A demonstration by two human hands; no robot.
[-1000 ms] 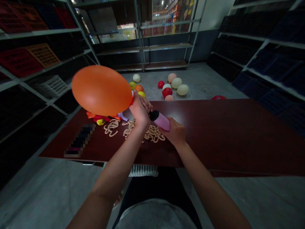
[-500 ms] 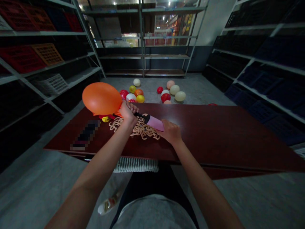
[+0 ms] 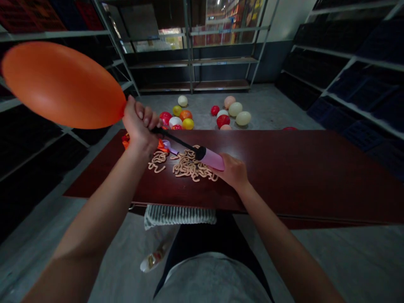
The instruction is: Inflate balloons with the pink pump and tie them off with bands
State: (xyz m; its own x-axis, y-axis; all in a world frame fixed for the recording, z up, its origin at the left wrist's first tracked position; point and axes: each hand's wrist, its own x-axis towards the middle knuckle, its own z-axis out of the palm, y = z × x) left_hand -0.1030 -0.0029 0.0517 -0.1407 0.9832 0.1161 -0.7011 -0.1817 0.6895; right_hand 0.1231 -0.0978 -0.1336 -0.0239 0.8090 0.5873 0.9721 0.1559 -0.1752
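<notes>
Left hand (image 3: 139,124) clenched around the neck of an inflated orange balloon (image 3: 61,84) on the black nozzle (image 3: 173,140) of a pink hand pump (image 3: 212,159). Balloon long axis points left, slightly up, above the tabletop (image 3: 299,168). Right hand (image 3: 230,170) grips pump body, near pale uninflated balloons (image 3: 189,167).

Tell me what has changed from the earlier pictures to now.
The left hand has swung the orange balloon up and leftward, and it looks larger, with the black shaft of the pink hand pump now showing. The right hand stays on the pump; the curled tan strips stayed put.
</notes>
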